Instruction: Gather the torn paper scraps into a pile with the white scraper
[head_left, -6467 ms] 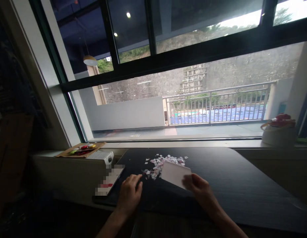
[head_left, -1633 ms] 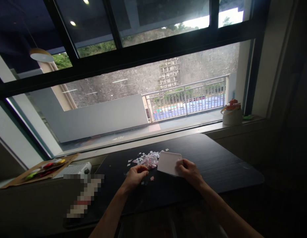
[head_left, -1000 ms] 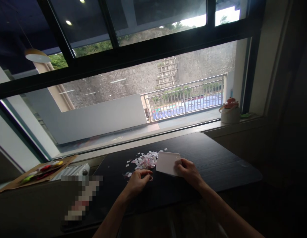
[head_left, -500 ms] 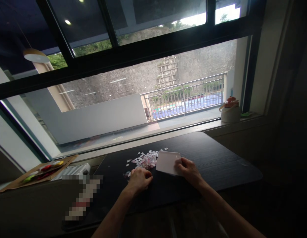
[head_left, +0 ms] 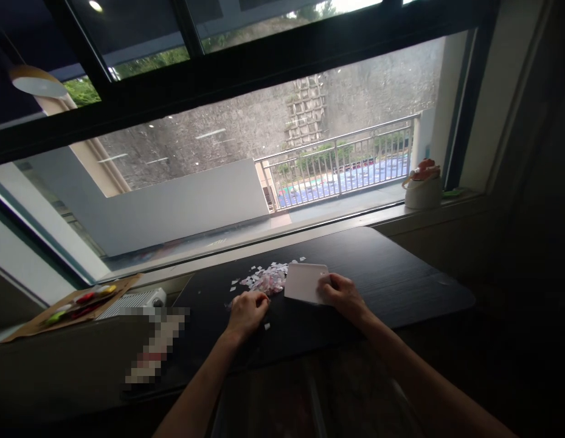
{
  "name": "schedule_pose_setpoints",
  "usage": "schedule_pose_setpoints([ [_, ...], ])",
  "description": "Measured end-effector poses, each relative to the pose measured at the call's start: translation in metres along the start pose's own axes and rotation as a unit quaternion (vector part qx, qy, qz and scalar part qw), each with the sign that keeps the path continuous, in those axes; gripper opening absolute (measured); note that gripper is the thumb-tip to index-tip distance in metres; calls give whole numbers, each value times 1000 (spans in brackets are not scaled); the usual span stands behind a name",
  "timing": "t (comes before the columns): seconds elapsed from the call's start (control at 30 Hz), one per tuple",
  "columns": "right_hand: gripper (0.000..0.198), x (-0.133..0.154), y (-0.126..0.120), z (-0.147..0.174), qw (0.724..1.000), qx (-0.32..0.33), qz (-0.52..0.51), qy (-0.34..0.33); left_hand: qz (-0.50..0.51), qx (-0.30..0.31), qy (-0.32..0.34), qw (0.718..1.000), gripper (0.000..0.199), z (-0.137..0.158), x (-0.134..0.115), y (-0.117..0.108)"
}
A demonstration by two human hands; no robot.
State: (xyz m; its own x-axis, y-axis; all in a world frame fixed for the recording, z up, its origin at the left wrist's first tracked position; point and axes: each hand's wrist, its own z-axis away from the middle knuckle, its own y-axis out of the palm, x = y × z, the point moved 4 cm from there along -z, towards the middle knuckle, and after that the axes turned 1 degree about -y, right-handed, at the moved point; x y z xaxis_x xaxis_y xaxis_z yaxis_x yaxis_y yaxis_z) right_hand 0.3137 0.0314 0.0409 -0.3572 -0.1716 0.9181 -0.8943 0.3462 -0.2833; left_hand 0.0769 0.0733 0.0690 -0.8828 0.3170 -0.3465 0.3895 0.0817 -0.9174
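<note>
A loose heap of small white and pinkish paper scraps (head_left: 269,277) lies on the dark table (head_left: 382,274). My left hand (head_left: 248,311) rests at the near side of the heap, its fingers curled inward. Whatever they may pinch is hidden. One single scrap (head_left: 267,326) lies apart, just nearer to me than those fingers. With thumb and fingers, my right hand (head_left: 343,295) grips the edge of a flat white scraper (head_left: 303,283) with rounded corners. The scraper is tilted beside the right side of the heap, and its far edge is close to the scraps.
Beyond the table runs a windowsill with a white pot (head_left: 422,190) at its right end. A radiator (head_left: 138,302) stands at the left, near a brown board (head_left: 81,304) bearing colourful pieces. A blurred-out patch (head_left: 159,350) covers something at the table's left edge.
The camera view has tipped slightly down. My left hand has shifted a little left, and a lone scrap now shows beside it. My right hand still holds the scraper near the heap.
</note>
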Motion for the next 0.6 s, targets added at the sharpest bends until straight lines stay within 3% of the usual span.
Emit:
schedule_pose_setpoints([
  [0.2,22,-4,-1,-1,1000,-5,-15,10,111,6,-49,993,24,-2,25,2],
  [0.47,31,-8,-5,-1,998,21,50,-25,246,-29,-89,965,22,4,23,5],
  [0.6,31,-11,-10,-1,999,10,33,-7,284,-31,-96,953,25,5,21,10],
])
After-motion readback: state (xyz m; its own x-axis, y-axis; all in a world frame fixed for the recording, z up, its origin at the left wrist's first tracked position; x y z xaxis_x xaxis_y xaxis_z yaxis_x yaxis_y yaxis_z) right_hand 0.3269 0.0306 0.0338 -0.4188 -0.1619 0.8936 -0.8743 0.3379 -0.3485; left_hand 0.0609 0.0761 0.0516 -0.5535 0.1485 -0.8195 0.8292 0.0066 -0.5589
